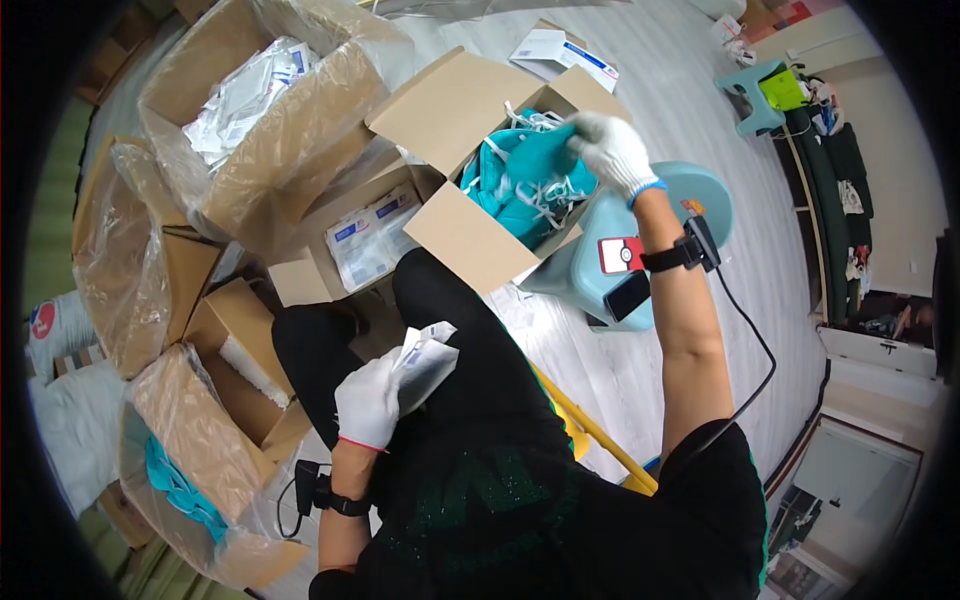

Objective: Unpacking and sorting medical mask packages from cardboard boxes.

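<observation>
The person is sitting among cartons, and the open brown cardboard box [470,235] resting by the knee serves as the landmark here. Inside that box, a heap of teal fabric masks with white straps [525,190] is lying loose. The right hand [612,152], wearing a white knit glove, is reaching into the far side of the box with its fingers curled shut around a bunch of the teal masks, lifting them slightly above the pile.

Below the box, over the lap in black clothing, the left hand [370,400], also white-gloved, is gripping a clear plastic pouch with a white paper backing [425,362], fingers pressed together on its lower end while the pouch is pointing up toward the box.

Just right of the box, a pale blue plastic stool [690,195] is supporting it, with a black phone [627,295] lying on the stool's near edge. Left of the box, a shallower cardboard carton of sealed white packets [370,240] is sitting, and farther left a large carton lined with clear plastic film [265,105] is holding more packets.
</observation>
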`<act>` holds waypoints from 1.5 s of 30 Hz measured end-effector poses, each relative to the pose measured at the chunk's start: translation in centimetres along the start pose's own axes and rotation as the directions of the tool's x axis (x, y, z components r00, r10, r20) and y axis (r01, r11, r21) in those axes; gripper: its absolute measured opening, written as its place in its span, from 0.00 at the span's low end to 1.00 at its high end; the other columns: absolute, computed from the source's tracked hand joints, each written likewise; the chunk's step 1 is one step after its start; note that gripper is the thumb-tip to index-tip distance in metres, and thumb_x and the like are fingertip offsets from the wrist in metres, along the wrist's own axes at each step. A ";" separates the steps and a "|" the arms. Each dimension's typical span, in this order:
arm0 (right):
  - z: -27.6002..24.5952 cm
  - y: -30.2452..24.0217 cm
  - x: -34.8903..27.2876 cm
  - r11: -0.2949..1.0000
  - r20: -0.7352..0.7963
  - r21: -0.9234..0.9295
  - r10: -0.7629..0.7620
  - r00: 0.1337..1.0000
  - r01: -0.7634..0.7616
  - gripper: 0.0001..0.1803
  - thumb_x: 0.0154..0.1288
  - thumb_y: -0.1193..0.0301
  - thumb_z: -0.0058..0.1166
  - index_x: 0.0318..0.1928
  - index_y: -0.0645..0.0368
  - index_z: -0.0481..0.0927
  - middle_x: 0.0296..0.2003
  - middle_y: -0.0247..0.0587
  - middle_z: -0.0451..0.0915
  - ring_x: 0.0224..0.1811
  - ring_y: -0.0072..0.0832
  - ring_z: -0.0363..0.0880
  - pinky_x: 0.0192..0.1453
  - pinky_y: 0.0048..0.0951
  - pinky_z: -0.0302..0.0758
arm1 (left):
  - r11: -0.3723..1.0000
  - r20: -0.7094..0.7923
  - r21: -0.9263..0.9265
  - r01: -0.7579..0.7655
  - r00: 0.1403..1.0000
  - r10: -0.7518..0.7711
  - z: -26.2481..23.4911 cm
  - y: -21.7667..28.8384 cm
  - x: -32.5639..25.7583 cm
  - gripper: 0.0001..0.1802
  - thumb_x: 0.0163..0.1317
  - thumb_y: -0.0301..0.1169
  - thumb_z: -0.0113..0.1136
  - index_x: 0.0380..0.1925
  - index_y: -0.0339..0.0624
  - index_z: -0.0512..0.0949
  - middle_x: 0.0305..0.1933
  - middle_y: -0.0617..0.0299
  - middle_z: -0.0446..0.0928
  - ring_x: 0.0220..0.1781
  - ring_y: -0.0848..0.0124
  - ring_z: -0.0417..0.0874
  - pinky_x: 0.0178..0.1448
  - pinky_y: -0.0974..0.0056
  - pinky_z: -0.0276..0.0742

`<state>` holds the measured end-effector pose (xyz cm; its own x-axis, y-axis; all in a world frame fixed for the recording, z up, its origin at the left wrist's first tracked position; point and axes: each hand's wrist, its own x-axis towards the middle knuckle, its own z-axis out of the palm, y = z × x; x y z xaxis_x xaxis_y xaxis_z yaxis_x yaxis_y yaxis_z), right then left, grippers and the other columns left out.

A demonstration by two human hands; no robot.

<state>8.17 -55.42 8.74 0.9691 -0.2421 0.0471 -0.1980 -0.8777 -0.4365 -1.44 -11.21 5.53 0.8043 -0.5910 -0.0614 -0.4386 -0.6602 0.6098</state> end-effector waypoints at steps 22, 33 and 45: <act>10.7 4.0 -2.5 0.578 0.380 -0.706 -0.176 0.908 0.408 0.05 0.55 0.72 0.57 0.28 0.53 0.86 0.31 0.43 0.85 0.34 0.39 0.85 0.36 0.38 0.77 | 0.998 -0.045 -0.050 0.031 0.998 -0.034 0.5 -1.4 0.8 0.15 0.60 0.29 0.56 0.48 0.43 0.80 0.31 0.53 0.78 0.34 0.53 0.80 0.38 0.53 0.74; -0.3 -0.9 2.5 0.812 0.459 -0.474 -0.101 0.883 0.339 0.07 0.51 0.71 0.57 0.32 0.52 0.84 0.32 0.46 0.84 0.37 0.47 0.83 0.40 0.45 0.79 | 0.925 0.203 -0.344 0.164 0.974 -0.097 -3.1 -0.5 2.4 0.14 0.61 0.34 0.56 0.40 0.36 0.81 0.40 0.46 0.80 0.43 0.48 0.81 0.47 0.57 0.76; -1.4 4.5 2.3 0.788 0.494 0.586 -0.163 0.854 -0.189 0.02 0.62 0.76 0.57 0.33 0.61 0.80 0.28 0.26 0.77 0.32 0.17 0.73 0.39 0.23 0.72 | 0.494 0.295 -0.822 0.285 0.954 -0.060 -3.9 2.8 8.8 0.21 0.64 0.29 0.58 0.56 0.32 0.74 0.50 0.61 0.79 0.50 0.75 0.77 0.58 0.67 0.72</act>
<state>9.33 -60.52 8.12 0.9325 0.1404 -0.3329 -0.2532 -0.4032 -0.8794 5.93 -16.48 9.80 0.6750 -0.6608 -0.3282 0.3423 -0.1137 0.9327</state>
